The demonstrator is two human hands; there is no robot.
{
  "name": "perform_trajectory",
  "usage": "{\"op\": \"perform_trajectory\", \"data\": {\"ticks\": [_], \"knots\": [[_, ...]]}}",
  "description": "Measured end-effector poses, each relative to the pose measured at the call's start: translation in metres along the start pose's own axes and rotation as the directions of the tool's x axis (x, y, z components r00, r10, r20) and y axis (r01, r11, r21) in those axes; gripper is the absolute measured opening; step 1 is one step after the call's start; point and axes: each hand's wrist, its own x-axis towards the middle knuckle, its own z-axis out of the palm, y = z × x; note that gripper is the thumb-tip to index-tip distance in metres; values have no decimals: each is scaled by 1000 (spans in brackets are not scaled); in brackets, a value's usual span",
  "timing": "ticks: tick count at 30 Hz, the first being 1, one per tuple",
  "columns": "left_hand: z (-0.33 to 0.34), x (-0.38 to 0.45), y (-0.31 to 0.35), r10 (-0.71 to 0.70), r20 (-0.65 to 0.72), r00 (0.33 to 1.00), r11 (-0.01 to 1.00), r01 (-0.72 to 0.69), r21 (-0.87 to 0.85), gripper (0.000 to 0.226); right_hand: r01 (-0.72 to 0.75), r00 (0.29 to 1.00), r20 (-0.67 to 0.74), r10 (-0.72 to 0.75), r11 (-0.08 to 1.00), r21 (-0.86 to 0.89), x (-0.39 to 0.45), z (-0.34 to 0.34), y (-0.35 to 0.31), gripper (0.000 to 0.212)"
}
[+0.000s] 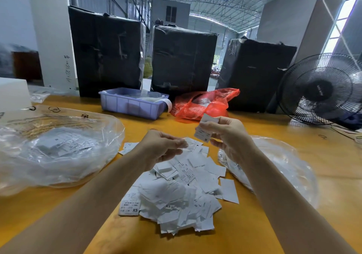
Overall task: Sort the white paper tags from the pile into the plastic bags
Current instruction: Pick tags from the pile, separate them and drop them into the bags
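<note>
White paper tag (203, 134) pinched in right hand (227, 136); left hand (162, 146) loosely curled, holding nothing.

Behind the yellow table (254, 234) stand 3 black wrapped bales (184, 58), a purple bin (131, 107), red bag (205, 103) and fan (321, 89).

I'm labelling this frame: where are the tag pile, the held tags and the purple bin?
tag pile (182, 193), head view, middle of the heap.
held tags (203, 134), head view, lower printed tag in the right hand.
purple bin (129, 107), head view, front wall.
</note>
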Motion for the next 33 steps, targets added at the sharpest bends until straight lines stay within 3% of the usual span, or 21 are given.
{"op": "perform_trajectory", "data": {"ticks": [3,9,17,21,33], "knots": [[0,1,-1,-13,23,1000,1000,13,12,3,78,996,-38,-83,991,-107,0,5,4,19],[1,3,0,-27,56,998,999,29,-30,7,111,993,41,-110,993,-26,-2,8,3,34],[1,0,3,-31,77,997,996,38,-84,26,144,989,29,-142,987,-67,-3,10,5,22],[1,-2,4,-30,80,996,994,38,-98,16,131,991,13,-131,991,-38,-3,10,6,26],[0,-3,5,-34,73,997,996,40,-81,17,121,992,39,-120,993,-16,-5,10,5,28]]}}
